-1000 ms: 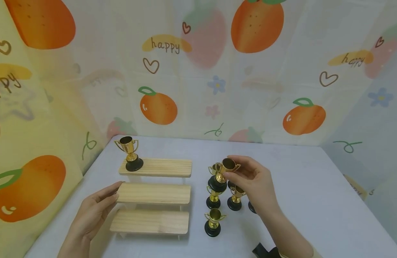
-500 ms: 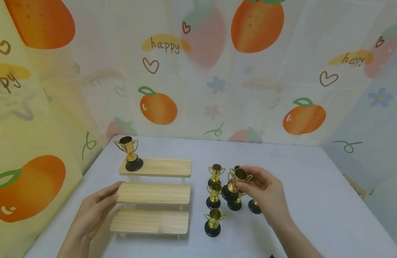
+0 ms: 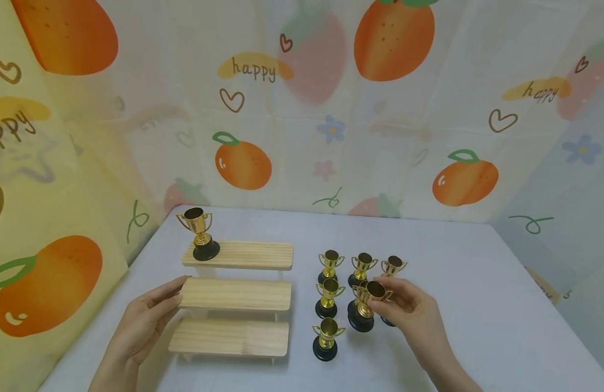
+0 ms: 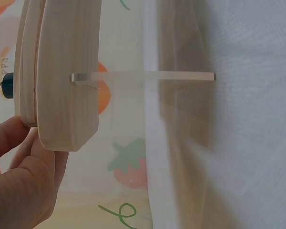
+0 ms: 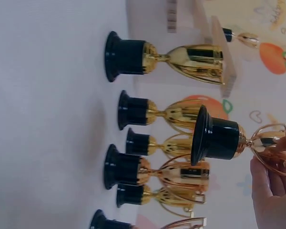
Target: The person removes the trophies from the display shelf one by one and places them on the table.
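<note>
My right hand (image 3: 414, 310) pinches a small trophy cup (image 5: 217, 138) with a black base by its copper-gold bowl. In the right wrist view its base hangs above the tabletop, tilted toward the standing trophies. My left hand (image 3: 140, 321) grips the left end of the middle board (image 3: 235, 294) of a three-tier wooden display stand, thumb and fingers at its edge. One larger gold trophy (image 3: 199, 231) stands at the left end of the top board (image 3: 257, 255). The held cup partly hides a standing trophy behind it in the head view.
Several small trophies stand upright on the white table (image 3: 478, 326) right of the stand, including a front one (image 3: 326, 340) and a back left one (image 3: 330, 264). The bottom board (image 3: 223, 337) bears nothing. A fruit-print cloth (image 3: 404, 120) walls the back and sides.
My right hand has carried the trophy rightward and nearer to me, from over the back left trophies to over the middle ones. My left hand keeps its place on the stand.
</note>
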A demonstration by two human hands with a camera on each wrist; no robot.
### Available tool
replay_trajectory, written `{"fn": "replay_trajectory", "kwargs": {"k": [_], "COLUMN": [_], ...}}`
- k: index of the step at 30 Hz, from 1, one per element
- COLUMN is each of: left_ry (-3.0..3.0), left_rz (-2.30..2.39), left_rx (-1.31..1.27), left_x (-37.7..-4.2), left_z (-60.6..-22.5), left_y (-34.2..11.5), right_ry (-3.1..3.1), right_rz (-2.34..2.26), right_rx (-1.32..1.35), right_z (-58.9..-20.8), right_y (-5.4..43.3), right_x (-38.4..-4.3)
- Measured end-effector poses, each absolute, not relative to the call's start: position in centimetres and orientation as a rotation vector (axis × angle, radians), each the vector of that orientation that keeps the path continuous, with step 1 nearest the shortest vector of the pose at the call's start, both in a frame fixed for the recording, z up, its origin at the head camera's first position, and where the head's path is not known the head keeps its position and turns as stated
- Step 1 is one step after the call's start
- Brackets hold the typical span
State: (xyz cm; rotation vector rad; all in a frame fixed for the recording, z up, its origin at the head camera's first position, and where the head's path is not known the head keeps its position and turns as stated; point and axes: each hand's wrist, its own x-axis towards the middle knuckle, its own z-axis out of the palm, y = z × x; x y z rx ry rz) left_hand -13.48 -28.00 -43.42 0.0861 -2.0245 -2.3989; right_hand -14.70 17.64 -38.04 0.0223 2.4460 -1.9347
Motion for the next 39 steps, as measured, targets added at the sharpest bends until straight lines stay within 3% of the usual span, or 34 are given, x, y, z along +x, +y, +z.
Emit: {"fn": "replay_trajectory", "kwargs": {"k": [39], "left_ry": [-2.037], "left_rz": [-2.401], "left_rx": [0.094], "left_x": [-13.5], "left_z": [-43.4], "left_y": [-28.1], "right_ry": [2.191], "right_rz": [-1.843], "right_rx": [-0.129], "right_z": [-43.0], "right_y": [19.3], "right_x": [-14.1]}}
